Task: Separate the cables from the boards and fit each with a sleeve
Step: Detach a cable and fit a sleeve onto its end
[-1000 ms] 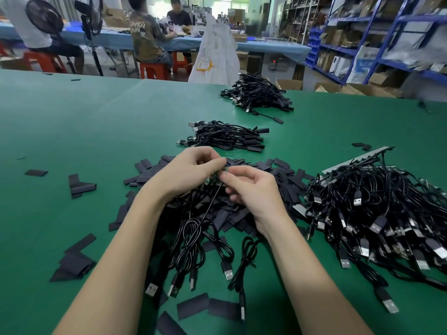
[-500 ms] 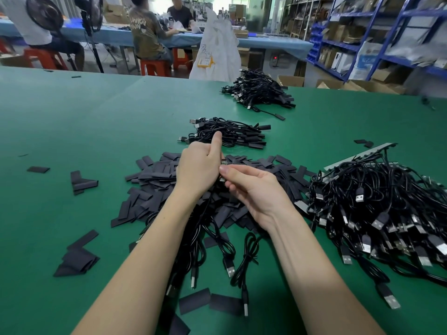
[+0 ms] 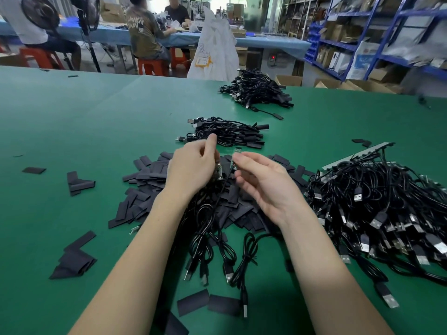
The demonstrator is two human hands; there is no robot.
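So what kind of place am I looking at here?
Most likely a small electronics assembly workshop: a green worktable heaped with USB cables and black sleeves, blue shelving stacked with boxes, and other workers seated at a far bench.

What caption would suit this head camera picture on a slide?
Left hand and right hand each hold small circuit boards above a heap of black sleeves on the green table.

L hand (image 3: pixel 191 169): bare, no glove, no ring seen.
R hand (image 3: pixel 263 180): bare, no glove, no ring seen.
Forearms: both bare to near edge of frame, no sleeve in view.
Wrists: no watch, no band.
Nails: short, unpainted where visible.
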